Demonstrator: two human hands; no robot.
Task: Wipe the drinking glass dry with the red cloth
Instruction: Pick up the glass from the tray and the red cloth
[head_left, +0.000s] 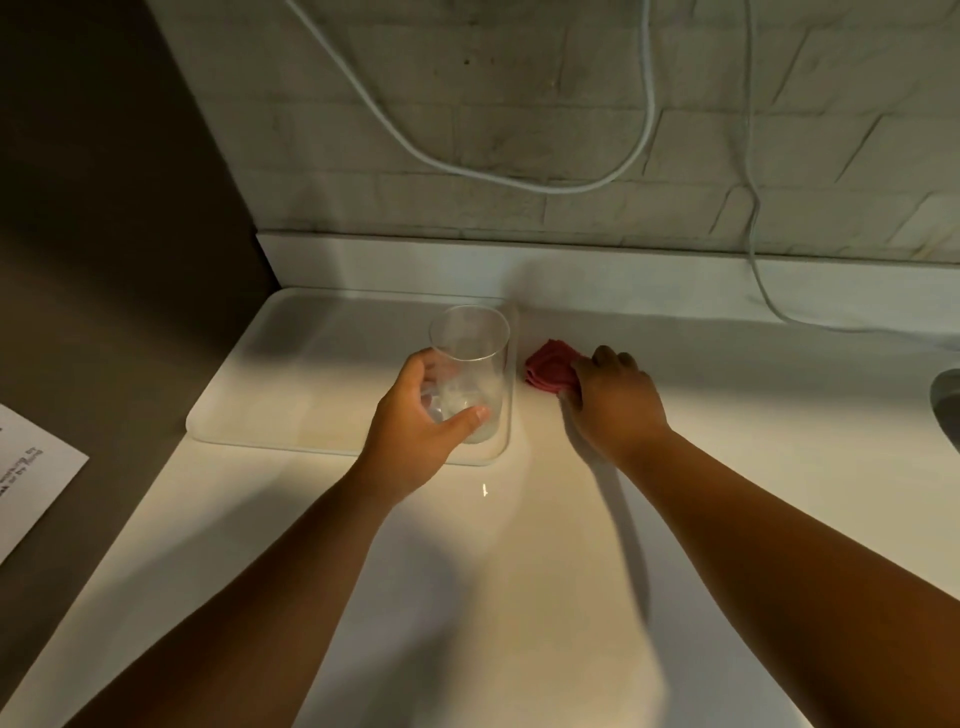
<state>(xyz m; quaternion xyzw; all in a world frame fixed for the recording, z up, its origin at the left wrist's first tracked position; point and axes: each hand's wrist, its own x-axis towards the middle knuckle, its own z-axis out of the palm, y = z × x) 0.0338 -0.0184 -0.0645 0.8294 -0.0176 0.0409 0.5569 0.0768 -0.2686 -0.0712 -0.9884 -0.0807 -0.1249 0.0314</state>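
A clear drinking glass (470, 343) stands upright at the right end of a white tray (311, 364). My left hand (421, 421) is wrapped around its lower half, thumb in front, fingers behind. Just right of the tray, a small crumpled red cloth (548, 366) lies on the white counter (493, 571). My right hand (615, 402) rests on the cloth's right side with its fingers curled onto it, covering part of it.
A low white ledge and a tiled wall rise behind the tray. White cables (519, 176) hang down the wall, one reaching the counter at the right. A sink edge (945, 405) shows at far right. A printed paper (31, 478) lies at left, beyond the counter's edge.
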